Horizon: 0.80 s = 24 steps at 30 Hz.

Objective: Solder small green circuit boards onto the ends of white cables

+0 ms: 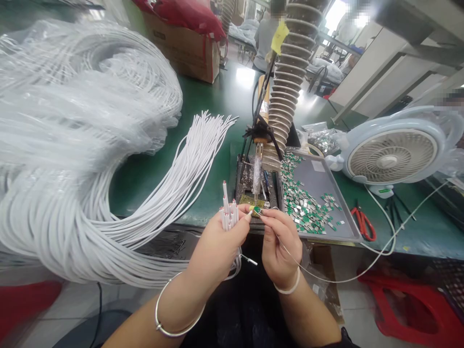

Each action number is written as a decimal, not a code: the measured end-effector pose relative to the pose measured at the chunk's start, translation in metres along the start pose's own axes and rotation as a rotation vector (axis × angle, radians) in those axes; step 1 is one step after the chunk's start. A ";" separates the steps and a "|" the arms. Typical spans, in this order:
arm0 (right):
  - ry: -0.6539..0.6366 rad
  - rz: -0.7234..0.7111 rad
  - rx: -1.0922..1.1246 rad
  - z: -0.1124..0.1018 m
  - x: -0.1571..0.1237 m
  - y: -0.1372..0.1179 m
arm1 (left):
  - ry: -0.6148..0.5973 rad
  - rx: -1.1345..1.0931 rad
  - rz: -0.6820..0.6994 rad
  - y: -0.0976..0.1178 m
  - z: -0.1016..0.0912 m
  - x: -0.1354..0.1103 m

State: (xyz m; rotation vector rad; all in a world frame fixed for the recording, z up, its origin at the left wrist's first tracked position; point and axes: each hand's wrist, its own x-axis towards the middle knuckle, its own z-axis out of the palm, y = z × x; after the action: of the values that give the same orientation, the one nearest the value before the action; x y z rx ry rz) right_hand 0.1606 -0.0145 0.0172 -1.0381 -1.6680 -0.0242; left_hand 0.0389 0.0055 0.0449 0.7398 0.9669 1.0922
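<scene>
My left hand [217,246] is closed around a bunch of white cable ends [228,210] with stripped tips pointing up. Its thumb and forefinger pinch a small green circuit piece [257,210] under the tip of the mounted soldering iron [257,174]. My right hand [281,241] is closed in a pinch on a thin solder wire [326,275], its end held at the green piece. The white cables trail left into a large bundle [72,217].
A grey tray [326,179] with several small green and silver parts lies right of the iron. A white desk fan [395,154], red pliers [362,223], a ribbed hose [290,72], a cardboard box [184,48] and bagged cable coils [72,87] stand around.
</scene>
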 end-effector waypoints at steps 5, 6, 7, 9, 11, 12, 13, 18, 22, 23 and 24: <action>0.009 -0.014 -0.017 0.000 0.003 -0.001 | 0.022 -0.026 -0.011 0.003 0.003 0.001; 0.010 -0.015 -0.020 0.000 0.004 -0.001 | 0.021 -0.028 -0.009 0.003 0.003 0.001; 0.011 -0.016 -0.020 0.001 0.005 -0.001 | 0.016 -0.028 -0.003 0.003 0.003 0.002; 0.014 -0.022 -0.013 0.001 0.005 -0.001 | 0.007 -0.022 0.011 0.003 0.003 0.002; 0.013 -0.025 -0.010 0.001 0.006 -0.001 | 0.009 -0.011 0.024 0.003 0.003 0.002; 0.012 -0.027 -0.012 0.002 0.007 -0.001 | 0.011 -0.006 0.028 0.004 0.004 0.002; 0.010 -0.027 -0.015 0.002 0.007 -0.002 | 0.014 -0.002 0.033 0.004 0.004 0.002; 0.015 -0.029 -0.029 0.001 0.007 -0.002 | 0.023 0.002 0.034 0.006 0.005 0.001; 0.021 -0.029 -0.039 0.001 0.008 -0.002 | 0.025 0.004 0.040 0.007 0.005 0.000; 0.023 -0.030 -0.040 0.001 0.008 -0.003 | 0.020 0.006 0.043 0.007 0.005 0.000; 0.024 -0.032 -0.041 0.001 0.008 -0.003 | 0.013 0.009 0.048 0.008 0.005 0.000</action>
State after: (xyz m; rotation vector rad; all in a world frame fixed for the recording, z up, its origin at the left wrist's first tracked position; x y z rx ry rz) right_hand 0.1579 -0.0109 0.0245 -1.0382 -1.6679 -0.0916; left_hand 0.0402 0.0074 0.0534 0.7672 0.9698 1.1364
